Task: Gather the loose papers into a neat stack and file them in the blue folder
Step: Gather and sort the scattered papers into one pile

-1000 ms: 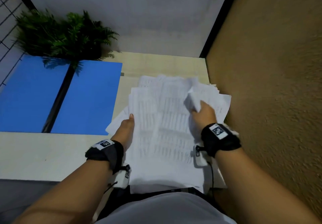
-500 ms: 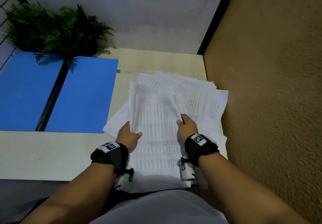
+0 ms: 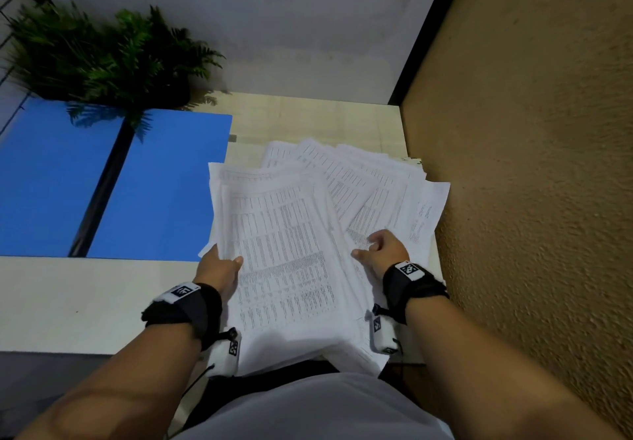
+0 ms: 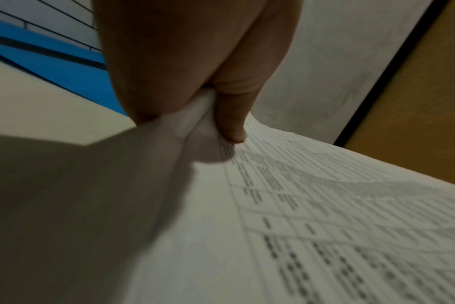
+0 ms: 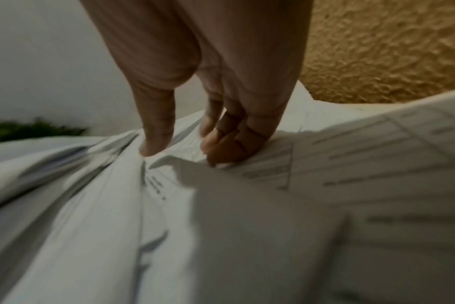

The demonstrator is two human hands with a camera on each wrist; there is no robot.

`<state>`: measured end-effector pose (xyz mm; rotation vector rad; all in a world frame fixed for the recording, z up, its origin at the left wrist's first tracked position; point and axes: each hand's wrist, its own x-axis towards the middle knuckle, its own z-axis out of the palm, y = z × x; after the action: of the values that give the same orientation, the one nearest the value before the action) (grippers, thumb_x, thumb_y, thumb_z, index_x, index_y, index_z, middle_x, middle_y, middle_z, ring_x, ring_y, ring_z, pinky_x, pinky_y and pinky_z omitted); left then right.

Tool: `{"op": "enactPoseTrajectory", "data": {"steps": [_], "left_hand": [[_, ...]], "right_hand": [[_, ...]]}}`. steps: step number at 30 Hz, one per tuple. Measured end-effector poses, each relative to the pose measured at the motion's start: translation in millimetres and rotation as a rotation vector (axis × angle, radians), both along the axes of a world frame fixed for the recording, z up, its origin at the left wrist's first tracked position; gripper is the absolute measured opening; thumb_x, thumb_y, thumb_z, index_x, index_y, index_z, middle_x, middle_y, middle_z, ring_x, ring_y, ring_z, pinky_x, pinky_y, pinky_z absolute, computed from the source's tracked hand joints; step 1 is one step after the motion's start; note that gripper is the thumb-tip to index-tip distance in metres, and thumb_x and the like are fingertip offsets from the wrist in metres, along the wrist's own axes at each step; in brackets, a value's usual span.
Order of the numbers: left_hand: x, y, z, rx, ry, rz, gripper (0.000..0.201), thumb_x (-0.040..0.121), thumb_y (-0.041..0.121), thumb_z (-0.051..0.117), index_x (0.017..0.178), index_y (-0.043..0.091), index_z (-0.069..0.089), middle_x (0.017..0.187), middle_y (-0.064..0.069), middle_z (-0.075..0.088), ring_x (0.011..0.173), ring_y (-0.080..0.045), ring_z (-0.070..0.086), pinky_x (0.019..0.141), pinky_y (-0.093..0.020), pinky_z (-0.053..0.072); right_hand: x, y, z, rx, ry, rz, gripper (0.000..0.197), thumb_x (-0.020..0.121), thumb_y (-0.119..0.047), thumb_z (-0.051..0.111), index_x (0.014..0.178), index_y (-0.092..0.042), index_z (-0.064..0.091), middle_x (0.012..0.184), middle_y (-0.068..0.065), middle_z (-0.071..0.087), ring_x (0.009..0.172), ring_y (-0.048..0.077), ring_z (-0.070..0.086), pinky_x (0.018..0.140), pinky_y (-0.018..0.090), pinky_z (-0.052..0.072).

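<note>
An open blue folder point(image 3: 161, 186) with a black spine lies flat at the left of the desk. My left hand point(image 3: 221, 265) pinches the left edge of a gathered bundle of printed papers point(image 3: 284, 251), thumb on top and fingers point(image 4: 231, 115) beneath. More loose papers point(image 3: 387, 186) lie fanned out to the right, against the wall. My right hand point(image 3: 368, 246) sits on these loose sheets just right of the bundle. Its thumb point(image 5: 156, 142) and curled fingers point(image 5: 226, 148) bunch a fold of paper between them.
A potted fern point(image 3: 102, 59) stands at the back left, overhanging the folder. A rough tan wall point(image 3: 531, 200) runs close along the right of the pale desk point(image 3: 85, 302). The papers hang over the desk's near edge above my lap.
My right hand carried a lifted sheet onto the bundle, then moved right onto the loose sheets. My left hand kept its hold on the bundle's left edge.
</note>
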<state>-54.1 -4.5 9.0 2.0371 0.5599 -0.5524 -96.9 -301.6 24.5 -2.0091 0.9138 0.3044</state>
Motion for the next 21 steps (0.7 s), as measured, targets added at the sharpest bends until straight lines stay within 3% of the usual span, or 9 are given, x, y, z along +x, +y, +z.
{"op": "enactPoseTrajectory", "data": {"steps": [3,6,9,11,13,15,18,19,21], "left_hand": [[-0.4,-4.2,1.5,0.024,-0.006,-0.032,0.035,0.096,0.012,0.054,0.13,0.002,0.05,0.115,-0.017,0.061,0.093,-0.028,0.051,0.085,-0.033,0.041],[-0.7,-7.4,6.0,0.021,-0.026,-0.009,0.034,0.097,0.011,0.053,0.129,0.002,0.051,0.118,-0.019,0.061,0.096,-0.03,0.053,0.087,-0.035,0.042],[5.3,-11.1,17.6,0.01,-0.11,0.036,0.034,0.097,0.012,0.052,0.129,0.001,0.052,0.118,-0.019,0.061,0.109,-0.037,0.057,0.09,-0.036,0.042],[17.6,-15.0,28.4,0.023,-0.186,0.015,0.032,0.097,0.014,0.052,0.125,0.001,0.055,0.11,-0.017,0.061,0.108,-0.036,0.058,0.087,-0.036,0.043],[35.9,-20.5,38.4,0.061,-0.248,-0.073,0.025,0.096,0.016,0.053,0.117,0.003,0.059,0.1,-0.016,0.06,0.098,-0.035,0.059,0.081,-0.036,0.043],[57.0,-26.6,43.1,0.124,-0.263,-0.197,0.022,0.094,0.018,0.055,0.111,0.004,0.059,0.1,-0.019,0.061,0.096,-0.037,0.059,0.082,-0.039,0.045],[79.8,-33.9,40.4,0.144,-0.144,-0.336,0.032,0.094,0.023,0.055,0.122,0.006,0.056,0.113,-0.02,0.062,0.103,-0.037,0.058,0.093,-0.042,0.048],[82.9,-36.0,38.4,0.167,-0.121,-0.367,0.03,0.094,0.023,0.056,0.119,0.007,0.057,0.108,-0.018,0.062,0.097,-0.036,0.058,0.088,-0.039,0.048],[86.8,-38.3,36.5,0.211,-0.153,-0.376,0.025,0.091,0.022,0.06,0.11,0.005,0.06,0.095,-0.016,0.062,0.087,-0.035,0.059,0.077,-0.035,0.045]], "right_hand": [[-2.9,10.3,1.0,-0.171,0.057,0.139,0.018,0.086,-0.022,0.064,0.103,-0.016,0.064,0.102,0.005,0.052,0.099,0.028,0.062,0.09,0.034,0.052],[0.3,19.0,3.3,-0.341,0.254,0.345,0.031,0.093,-0.032,0.053,0.121,-0.018,0.056,0.125,0.01,0.046,0.118,0.029,0.046,0.098,0.04,0.044],[-1.1,22.7,1.5,-0.398,0.366,0.429,0.041,0.091,-0.04,0.055,0.125,-0.017,0.055,0.129,0.008,0.041,0.125,0.03,0.037,0.1,0.043,0.04],[-4.1,22.8,-3.5,-0.338,0.329,0.349,0.033,0.088,-0.036,0.062,0.115,-0.018,0.059,0.126,0.007,0.041,0.113,0.029,0.044,0.095,0.038,0.042],[-9.0,21.2,-8.4,-0.295,0.221,0.258,0.013,0.086,-0.023,0.065,0.097,-0.018,0.06,0.122,0.008,0.046,0.091,0.017,0.047,0.074,0.025,0.042],[-13.0,15.9,-12.9,-0.277,0.131,0.253,0.009,0.089,-0.008,0.059,0.084,-0.016,0.057,0.114,0.003,0.049,0.091,0.012,0.045,0.06,0.019,0.032],[-18.6,9.4,-10.1,-0.166,-0.001,0.119,0.021,0.094,0.004,0.045,0.11,0.0,0.059,0.109,-0.001,0.038,0.083,0.007,0.053,0.053,0.002,0.035],[-20.5,6.6,-8.0,-0.117,-0.035,0.034,0.027,0.096,0.004,0.041,0.119,0.004,0.054,0.109,0.0,0.04,0.078,0.007,0.053,0.054,-0.001,0.035],[-21.5,2.2,-5.8,-0.084,-0.055,-0.087,0.031,0.096,0.003,0.039,0.125,0.003,0.05,0.107,0.003,0.049,0.093,0.018,0.058,0.06,0.006,0.038]]}}
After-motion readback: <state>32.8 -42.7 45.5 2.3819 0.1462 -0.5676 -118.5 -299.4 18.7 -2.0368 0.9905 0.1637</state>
